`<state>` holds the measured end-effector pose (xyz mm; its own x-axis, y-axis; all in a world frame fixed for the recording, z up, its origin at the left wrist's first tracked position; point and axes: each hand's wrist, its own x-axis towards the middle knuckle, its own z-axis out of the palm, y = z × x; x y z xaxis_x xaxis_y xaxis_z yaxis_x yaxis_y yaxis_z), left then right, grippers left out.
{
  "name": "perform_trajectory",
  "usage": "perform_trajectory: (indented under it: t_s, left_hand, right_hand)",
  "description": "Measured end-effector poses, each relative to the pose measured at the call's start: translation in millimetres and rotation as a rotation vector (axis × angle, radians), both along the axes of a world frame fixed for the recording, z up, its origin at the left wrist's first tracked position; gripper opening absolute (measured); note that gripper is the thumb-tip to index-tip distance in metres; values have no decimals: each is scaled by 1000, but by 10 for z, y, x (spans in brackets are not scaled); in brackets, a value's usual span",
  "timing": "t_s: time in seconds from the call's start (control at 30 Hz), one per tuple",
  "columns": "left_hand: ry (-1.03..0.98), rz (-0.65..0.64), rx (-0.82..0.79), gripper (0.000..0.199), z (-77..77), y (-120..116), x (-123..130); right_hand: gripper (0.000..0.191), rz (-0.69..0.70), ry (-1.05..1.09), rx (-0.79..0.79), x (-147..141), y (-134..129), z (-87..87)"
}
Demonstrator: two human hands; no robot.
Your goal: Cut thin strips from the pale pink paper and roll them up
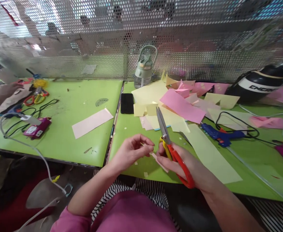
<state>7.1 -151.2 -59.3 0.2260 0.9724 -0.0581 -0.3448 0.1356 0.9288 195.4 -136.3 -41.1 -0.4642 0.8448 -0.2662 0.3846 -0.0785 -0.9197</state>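
A narrow pale paper strip (159, 162) spans the space between my two hands over the green table's front edge. My left hand (134, 149) pinches its upper end between thumb and fingers. In my right hand (180, 161) are scissors (165, 137) with red and yellow handles, their blades pointing away from me and nearly closed; the thumb of this hand also rests on the strip. Yellow and pink paper pieces (182, 104) lie heaped beyond my hands, and a long pale yellow sheet (210, 154) lies right of the scissors.
A black phone (127, 103) and a clear bottle (144, 69) stand near the perforated screen (83, 61). To the right are a blue glue gun (222, 134) with cable and a black bottle (259, 85). Another person's hand (8, 90) is far left, near scissors (38, 96).
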Motion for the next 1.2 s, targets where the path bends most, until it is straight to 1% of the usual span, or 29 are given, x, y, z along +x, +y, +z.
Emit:
perform_trajectory:
  t_s: [0.07,0.1,0.2,0.3,0.37,0.43,0.5,0.57,0.67,0.73,0.83,0.87,0.97,1.03,1.13,1.2]
  left_hand:
    - [2,29,-9,25,-43,-12,-5]
    - [9,21,-16,25,-61,-25,-8]
    - [100,-66,-26,22,-78,-71,-18]
    - [257,-112,62,16,-53,-95,-24]
    - [319,-147,116,13,-41,-92,-26]
    - [299,-200,97,13,-52,-83,-23]
    - [212,-236,26,14,-84,-78,-16]
    - [129,-248,-44,17,-120,-81,1]
    - [69,-267,-103,19,-154,-96,47]
    - [11,-228,-136,21,-155,-104,90]
    - [-150,-71,-207,29,-133,-100,151]
    - [-208,-23,-232,31,-121,-95,165]
    - [-338,49,-278,36,-79,-86,186]
    - [-388,71,-286,35,-54,-89,188]
    - [-415,113,-277,31,-31,-104,194]
    - [-411,148,-262,28,-26,-111,206]
  right_hand:
    - [24,-10,-30,22,51,24,-13]
    - [24,-14,-43,38,76,36,-5]
    - [23,-18,-78,73,121,63,81]
    - [21,74,-146,67,107,68,200]
    - [19,133,-175,64,85,63,245]
    - [19,117,-190,91,72,63,247]
    - [19,70,-198,115,75,75,220]
    - [16,51,-175,105,86,98,188]
    - [19,54,-127,90,105,111,171]
    - [24,-18,-123,118,119,67,187]
    - [35,-179,-138,156,155,-98,212]
    - [38,-197,-152,146,172,-169,207]
    - [40,-183,-268,120,220,-375,145]
    - [36,-152,-377,118,239,-484,86]
    - [28,-180,-481,172,249,-606,29]
    - [25,-212,-479,188,247,-666,19]
